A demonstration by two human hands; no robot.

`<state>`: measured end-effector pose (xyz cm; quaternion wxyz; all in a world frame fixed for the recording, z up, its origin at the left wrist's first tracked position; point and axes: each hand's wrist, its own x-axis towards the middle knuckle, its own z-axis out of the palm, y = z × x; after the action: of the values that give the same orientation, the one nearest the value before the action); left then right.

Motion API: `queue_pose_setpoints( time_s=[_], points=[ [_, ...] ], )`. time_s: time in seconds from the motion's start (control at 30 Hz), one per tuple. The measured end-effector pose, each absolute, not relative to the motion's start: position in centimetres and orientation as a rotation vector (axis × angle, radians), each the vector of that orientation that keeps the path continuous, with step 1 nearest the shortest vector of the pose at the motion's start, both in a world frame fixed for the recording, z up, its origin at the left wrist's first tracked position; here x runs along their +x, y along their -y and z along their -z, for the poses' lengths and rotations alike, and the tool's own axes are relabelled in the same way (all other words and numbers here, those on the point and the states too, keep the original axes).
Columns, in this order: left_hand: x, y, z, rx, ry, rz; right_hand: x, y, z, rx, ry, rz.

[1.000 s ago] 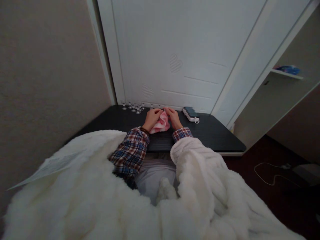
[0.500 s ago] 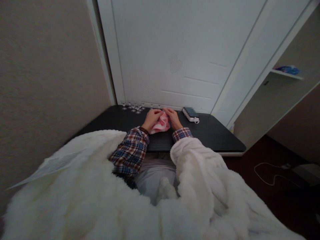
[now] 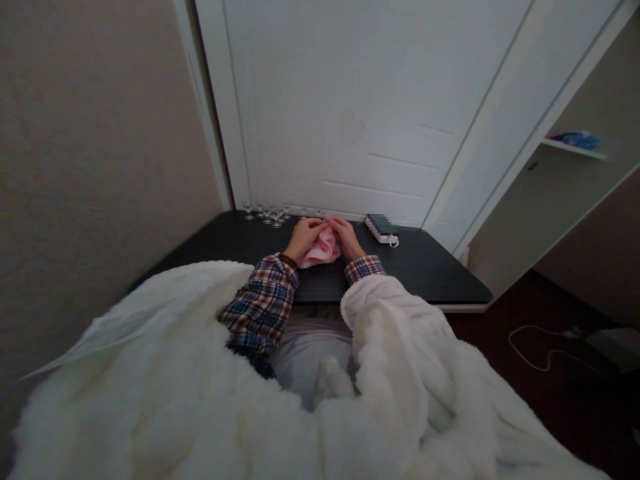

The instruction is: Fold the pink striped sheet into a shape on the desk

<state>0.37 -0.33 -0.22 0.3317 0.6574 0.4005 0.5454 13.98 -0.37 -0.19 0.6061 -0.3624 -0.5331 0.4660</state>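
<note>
Room in a home.
White panel point(image 3: 310, 87) with heart motifs point(image 3: 352, 127); black bench point(image 3: 425, 270) set before it; fleecy white wrap point(image 3: 175, 387); side shelf point(image 3: 590, 153); pale cable point(image 3: 515, 355) on reddish floor point(image 3: 493, 333).

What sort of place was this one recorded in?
Probably a room in a home, perhaps a bedroom: a white panel with heart patterns stands behind the black tabletop, and the person wears a fluffy white garment.

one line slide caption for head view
Left hand and right hand meet at a pink cloth over a black table, clear glasses near its back edge.
</note>
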Motion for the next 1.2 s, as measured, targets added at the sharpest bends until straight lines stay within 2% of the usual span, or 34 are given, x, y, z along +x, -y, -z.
queue_pose_setpoints(
  time_s=[0.77,1.2],
  points=[
    [0.3,-0.1,-0.2,1.576,-1.239,-1.595,13.4,0.5,-0.1,-0.76,1.303,-1.176],
    [0.3,0.1,-0.4,1.592,-1.26,-1.697,13.8,-0.4,0.7,-0.931,1.335,-1.132]
  ],
)
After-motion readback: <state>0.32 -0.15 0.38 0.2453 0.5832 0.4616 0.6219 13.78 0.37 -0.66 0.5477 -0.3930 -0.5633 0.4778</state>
